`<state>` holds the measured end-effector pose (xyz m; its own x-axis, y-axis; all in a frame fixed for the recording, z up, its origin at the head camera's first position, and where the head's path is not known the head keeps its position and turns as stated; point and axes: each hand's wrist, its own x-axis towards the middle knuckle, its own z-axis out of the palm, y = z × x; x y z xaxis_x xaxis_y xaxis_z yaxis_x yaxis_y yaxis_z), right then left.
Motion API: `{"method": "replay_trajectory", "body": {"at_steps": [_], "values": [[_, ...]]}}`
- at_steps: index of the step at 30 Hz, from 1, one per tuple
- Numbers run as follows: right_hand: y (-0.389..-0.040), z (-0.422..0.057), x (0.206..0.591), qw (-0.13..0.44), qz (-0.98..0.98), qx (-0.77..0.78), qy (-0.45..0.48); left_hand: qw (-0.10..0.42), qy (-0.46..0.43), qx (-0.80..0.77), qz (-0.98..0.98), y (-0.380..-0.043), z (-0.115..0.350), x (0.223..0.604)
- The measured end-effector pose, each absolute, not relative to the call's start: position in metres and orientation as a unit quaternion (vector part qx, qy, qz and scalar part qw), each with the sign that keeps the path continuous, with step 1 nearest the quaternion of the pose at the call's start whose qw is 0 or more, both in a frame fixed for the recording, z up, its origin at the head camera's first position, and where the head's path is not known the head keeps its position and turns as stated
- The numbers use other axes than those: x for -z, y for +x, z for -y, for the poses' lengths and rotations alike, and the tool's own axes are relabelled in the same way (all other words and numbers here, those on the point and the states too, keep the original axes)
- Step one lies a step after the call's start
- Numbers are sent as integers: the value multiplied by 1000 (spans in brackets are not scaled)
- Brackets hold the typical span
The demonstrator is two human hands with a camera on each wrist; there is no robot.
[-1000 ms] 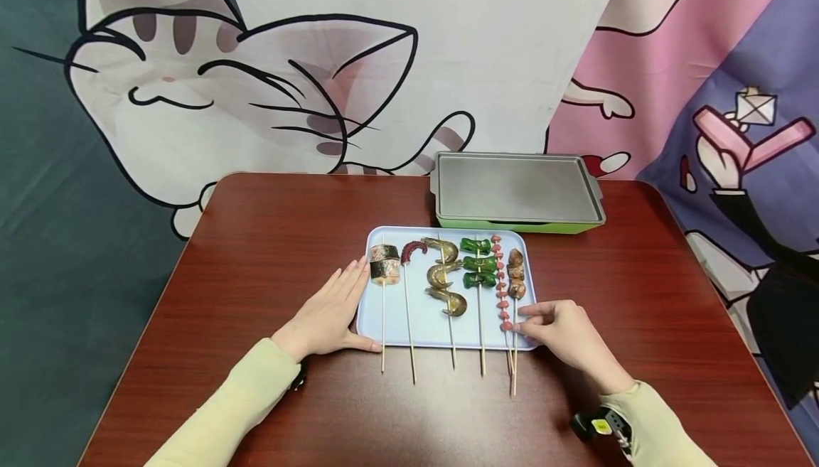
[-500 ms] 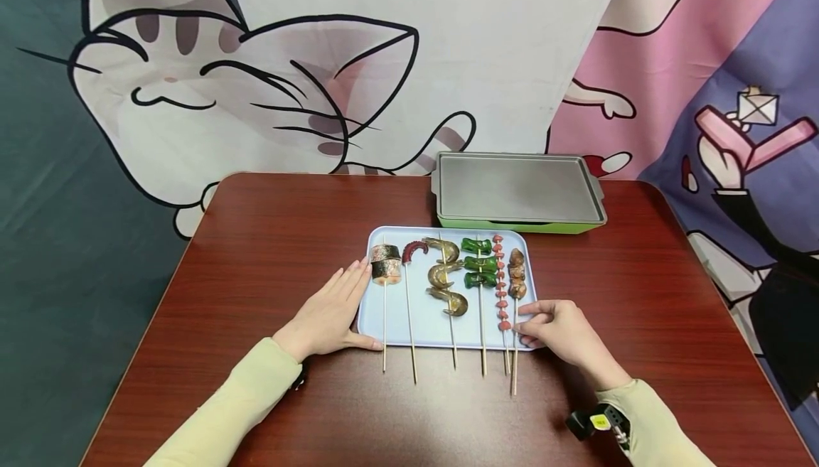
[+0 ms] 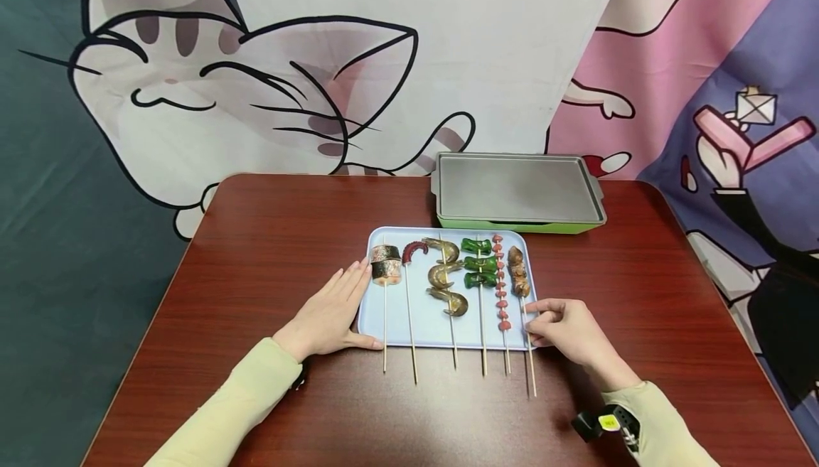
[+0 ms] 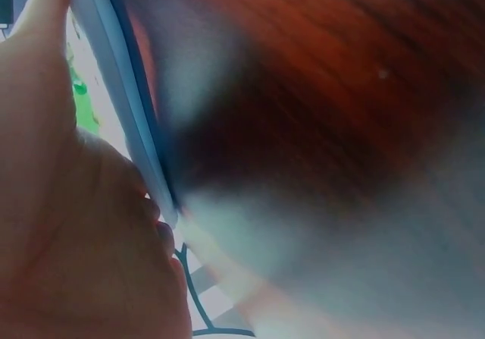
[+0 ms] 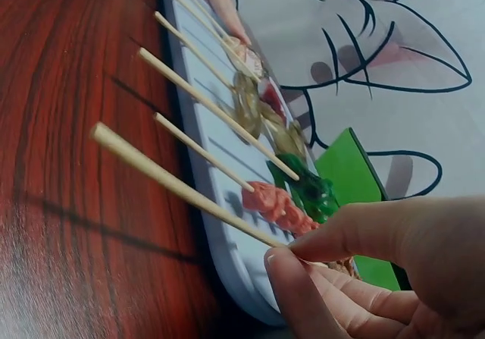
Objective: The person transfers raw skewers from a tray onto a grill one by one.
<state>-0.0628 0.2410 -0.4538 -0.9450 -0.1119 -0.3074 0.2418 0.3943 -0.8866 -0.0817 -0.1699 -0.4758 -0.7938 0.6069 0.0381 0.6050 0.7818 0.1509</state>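
Observation:
A light blue tray [image 3: 409, 328] bears several skewers side by side, their sticks jutting over its near edge. My right hand [image 3: 563, 328] pinches the stick of the browned meat skewer [image 3: 519, 273] at the tray's right end; thumb and forefinger meet on it in the right wrist view. Left of it lie a skewer of small pink pieces [image 3: 502, 286], a green pepper skewer [image 3: 480, 264], a shrimp skewer [image 3: 446, 275], an octopus tentacle skewer [image 3: 414, 250] and a fish skewer [image 3: 385, 264]. My left hand [image 3: 326, 318] rests along the tray's left edge, fingers straight.
Behind the tray stands a green-sided grill with a flat grey plate [image 3: 518, 186]. All of this is on a reddish-brown wooden table [image 3: 288, 225]. A cloth backdrop with cartoon cats [image 3: 486, 40] hangs at the table's far edge.
My right hand has shifted the browned meat skewer a little to the right, so its stick no longer lies close to the pink skewer's stick. The left hand and tray stay nearly still.

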Motion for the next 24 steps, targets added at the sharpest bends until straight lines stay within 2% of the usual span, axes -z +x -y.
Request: {"method": "replay_trajectory", "body": {"at_steps": [11, 19, 24], "values": [[-60, -255, 439, 124, -842, 525, -18, 19, 315, -82, -945, -84, 172, 482], [-65, -259, 419, 71, -848, 524, -39, 29, 313, -81, -946, -83, 171, 481], [-77, -267, 402, 24, -884, 464, -47, 29, 314, -80, -946, -83, 171, 481]]}}
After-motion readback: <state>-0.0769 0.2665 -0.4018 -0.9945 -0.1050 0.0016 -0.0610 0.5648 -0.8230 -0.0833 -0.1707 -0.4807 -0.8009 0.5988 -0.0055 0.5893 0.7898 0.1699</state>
